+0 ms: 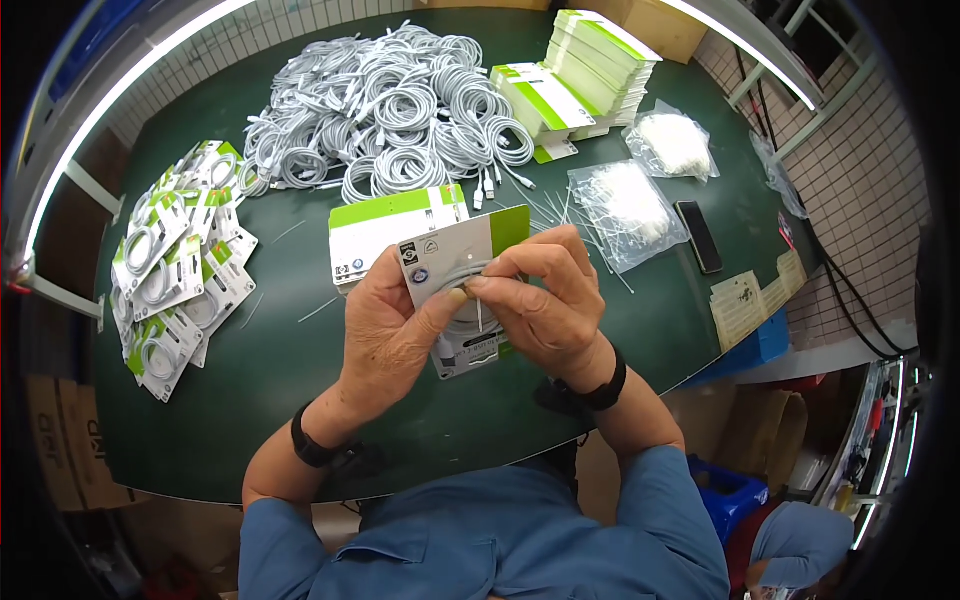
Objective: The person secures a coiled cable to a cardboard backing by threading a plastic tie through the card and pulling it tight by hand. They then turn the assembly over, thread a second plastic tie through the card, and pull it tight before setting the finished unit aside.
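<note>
A broad, dark green table (220, 425) is covered with packing materials. At its far side, a large heap of pale grey coiled cables (390, 110) is piled. Along the left, a spread of white-and-green cardboard cards with coils attached (160, 270) is overlapped in layers. At the far right, a tall stack of white-and-green cards (600, 80) is set beside the heap, and a lower stack of similar cards (395, 225) is placed just beyond the hands. Two clear plastic bags of thin white strips (622, 205) are laid at the right, with a black smartphone (699, 238) beside them.

Over the table's near middle, one tilted white-and-green card (455, 243) is held by the left hand (385, 325), its thumb pressed on the front, its fingers mostly hidden behind. A pale grey cable coil (458, 277) is held against that card. Thumb and forefinger of the right hand (550, 305) are pinched together at the coil; exactly what is gripped cannot be told. Below those fingertips, a slim white strip (479, 316) is seen.
</note>
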A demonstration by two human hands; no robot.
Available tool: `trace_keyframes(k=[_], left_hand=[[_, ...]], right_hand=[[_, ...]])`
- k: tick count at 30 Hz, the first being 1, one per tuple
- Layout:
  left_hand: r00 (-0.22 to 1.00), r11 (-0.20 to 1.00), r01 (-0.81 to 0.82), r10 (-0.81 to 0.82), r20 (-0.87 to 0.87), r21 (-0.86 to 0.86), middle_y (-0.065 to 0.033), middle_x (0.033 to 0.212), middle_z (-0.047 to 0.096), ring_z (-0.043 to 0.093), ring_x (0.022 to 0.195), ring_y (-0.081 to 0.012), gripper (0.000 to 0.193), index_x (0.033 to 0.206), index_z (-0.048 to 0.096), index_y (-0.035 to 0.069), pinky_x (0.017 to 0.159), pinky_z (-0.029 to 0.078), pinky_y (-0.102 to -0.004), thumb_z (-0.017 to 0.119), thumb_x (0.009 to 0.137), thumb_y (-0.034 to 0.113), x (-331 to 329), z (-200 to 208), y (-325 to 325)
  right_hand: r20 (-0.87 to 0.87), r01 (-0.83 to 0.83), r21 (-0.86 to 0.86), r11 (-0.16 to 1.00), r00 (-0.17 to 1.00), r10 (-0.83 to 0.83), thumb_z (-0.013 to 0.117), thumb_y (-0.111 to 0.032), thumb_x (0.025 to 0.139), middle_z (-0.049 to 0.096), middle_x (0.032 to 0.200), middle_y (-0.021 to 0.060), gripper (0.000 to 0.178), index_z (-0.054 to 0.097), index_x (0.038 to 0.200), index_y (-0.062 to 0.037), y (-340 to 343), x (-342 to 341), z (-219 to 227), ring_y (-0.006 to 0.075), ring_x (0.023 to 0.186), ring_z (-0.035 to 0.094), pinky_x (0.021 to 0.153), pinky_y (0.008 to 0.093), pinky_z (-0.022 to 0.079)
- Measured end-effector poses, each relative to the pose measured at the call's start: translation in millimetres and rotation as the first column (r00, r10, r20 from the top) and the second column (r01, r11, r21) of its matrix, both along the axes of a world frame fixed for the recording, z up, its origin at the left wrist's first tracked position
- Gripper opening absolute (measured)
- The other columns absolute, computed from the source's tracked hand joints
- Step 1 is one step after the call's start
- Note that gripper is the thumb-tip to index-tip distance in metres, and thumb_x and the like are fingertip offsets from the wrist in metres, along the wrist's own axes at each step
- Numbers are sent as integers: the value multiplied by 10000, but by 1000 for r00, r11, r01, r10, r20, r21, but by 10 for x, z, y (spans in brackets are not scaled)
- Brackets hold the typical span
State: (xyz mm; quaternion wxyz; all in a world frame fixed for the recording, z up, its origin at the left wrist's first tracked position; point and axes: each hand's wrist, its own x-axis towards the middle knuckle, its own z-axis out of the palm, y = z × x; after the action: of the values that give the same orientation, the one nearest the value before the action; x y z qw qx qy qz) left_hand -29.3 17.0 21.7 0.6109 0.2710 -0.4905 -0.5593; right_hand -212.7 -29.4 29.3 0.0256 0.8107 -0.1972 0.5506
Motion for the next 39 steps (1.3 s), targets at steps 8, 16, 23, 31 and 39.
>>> trace_keyframes(k=[8, 16, 23, 31, 39], left_hand=[[999, 1000, 14, -13, -32, 12, -119, 1258, 688, 659, 1149, -164, 375, 1373, 546, -36, 1012, 527, -316, 629, 1010, 7, 47, -136, -59], [976, 980, 78, -38, -213, 184, -119, 1257, 697, 670, 1128, -164, 383, 1368, 576, -26, 999, 533, -320, 636, 990, -9, 75, -191, -127], [975, 978, 74, -30, -219, 196, -122, 1265, 696, 673, 1127, -171, 394, 1366, 580, -28, 1012, 536, -335, 647, 978, -15, 62, -190, -121], [974, 979, 79, -35, -225, 186, -124, 1262, 697, 673, 1127, -172, 396, 1363, 581, -33, 1018, 538, -343, 651, 974, -16, 60, -184, -126], [974, 980, 68, -24, -226, 187, -123, 1251, 702, 675, 1117, -168, 384, 1353, 590, -33, 1010, 540, -337, 650, 974, -17, 51, -212, -121]], right_hand=[[59, -18, 46, 999, 998, 15, 854, -8, 739, 685, 961, 17, 254, 756, 945, -119, 3, 47, -67, 220, 858, 616, 724, 345, 494], [-80, -115, 33, 993, 990, 117, 840, -68, 792, 747, 1026, 6, 231, 706, 968, -135, 106, 4, -126, 208, 881, 642, 759, 346, 502], [-10, -193, 67, 979, 981, 194, 830, -97, 824, 756, 1036, 16, 246, 652, 986, -142, 115, -18, -179, 194, 860, 677, 734, 343, 494], [85, -274, 137, 952, 961, 264, 827, -112, 835, 748, 1003, 22, 278, 619, 1019, -136, 99, -6, -205, 191, 860, 685, 703, 339, 475], [81, -314, 151, 937, 949, 305, 816, -133, 863, 750, 993, 20, 257, 612, 1021, -140, 80, -10, -212, 183, 844, 684, 694, 343, 475]])
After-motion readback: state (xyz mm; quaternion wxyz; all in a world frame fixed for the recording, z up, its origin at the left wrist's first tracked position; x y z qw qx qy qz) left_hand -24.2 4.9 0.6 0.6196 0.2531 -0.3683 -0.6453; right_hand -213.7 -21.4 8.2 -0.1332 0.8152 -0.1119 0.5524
